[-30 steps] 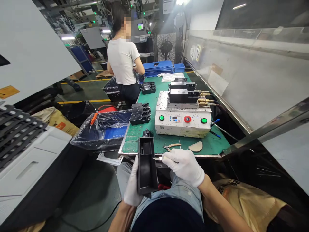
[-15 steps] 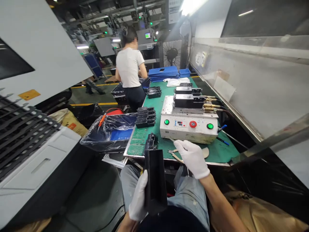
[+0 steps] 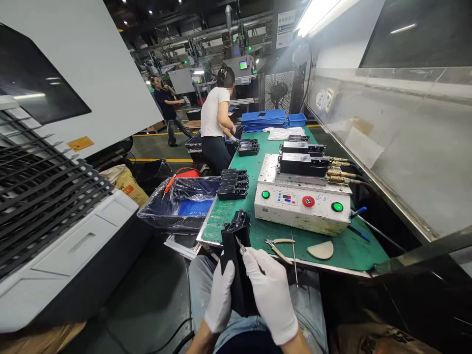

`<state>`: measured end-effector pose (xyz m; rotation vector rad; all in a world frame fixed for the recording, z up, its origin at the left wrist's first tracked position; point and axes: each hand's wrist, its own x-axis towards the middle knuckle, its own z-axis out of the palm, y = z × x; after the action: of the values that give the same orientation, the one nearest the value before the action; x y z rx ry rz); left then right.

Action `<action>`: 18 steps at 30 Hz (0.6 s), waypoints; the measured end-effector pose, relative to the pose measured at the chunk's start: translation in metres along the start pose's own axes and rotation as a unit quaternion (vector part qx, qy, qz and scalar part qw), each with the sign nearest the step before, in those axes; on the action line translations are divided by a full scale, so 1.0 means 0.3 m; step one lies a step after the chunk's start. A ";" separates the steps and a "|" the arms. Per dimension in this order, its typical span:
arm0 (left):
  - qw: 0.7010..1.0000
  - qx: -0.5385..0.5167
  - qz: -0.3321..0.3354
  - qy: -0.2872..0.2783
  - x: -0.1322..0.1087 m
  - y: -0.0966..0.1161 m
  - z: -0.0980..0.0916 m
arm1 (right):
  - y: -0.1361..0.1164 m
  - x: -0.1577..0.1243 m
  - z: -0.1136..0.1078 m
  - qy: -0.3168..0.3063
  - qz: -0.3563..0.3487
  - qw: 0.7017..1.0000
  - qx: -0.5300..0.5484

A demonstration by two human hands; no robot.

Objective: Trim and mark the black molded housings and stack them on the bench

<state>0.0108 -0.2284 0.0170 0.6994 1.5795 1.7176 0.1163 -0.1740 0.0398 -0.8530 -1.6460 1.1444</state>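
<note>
My left hand, in a white glove, grips the side of a long black plastic housing above my lap. My gloved right hand is closed on a small knife. Its pointed metal blade lies against the upper part of the housing; its handle is hidden in my fingers. Just beyond, a black part sits at the table's near edge. Cream-handled cutting pliers, a thin metal rod and a pale half-round pad lie right of my hands.
On the green table stands a white machine with black housings on top and hoses at its right. More black housings stand in rows at left. A plastic-lined crate is beside the table. A co-worker stands farther back.
My right hand has moved left and down from above the pliers, bringing the knife to the housing. My view has shifted, and another person now shows in the background.
</note>
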 end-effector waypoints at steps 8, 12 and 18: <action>0.999 0.022 0.015 0.019 0.009 -0.058 -0.027 | 0.000 0.006 0.012 0.011 -0.014 0.999 -0.026; 1.000 0.015 -0.003 0.012 0.011 -0.065 -0.029 | 0.004 0.008 0.015 0.009 -0.012 1.000 -0.022; 0.997 0.066 0.043 0.019 0.010 -0.036 -0.022 | 0.018 0.008 0.015 0.013 -0.024 0.999 -0.036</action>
<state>0.0052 -0.2300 0.0054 0.8143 1.7254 1.7075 0.1115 -0.1714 0.0350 -0.8661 -1.6869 1.0419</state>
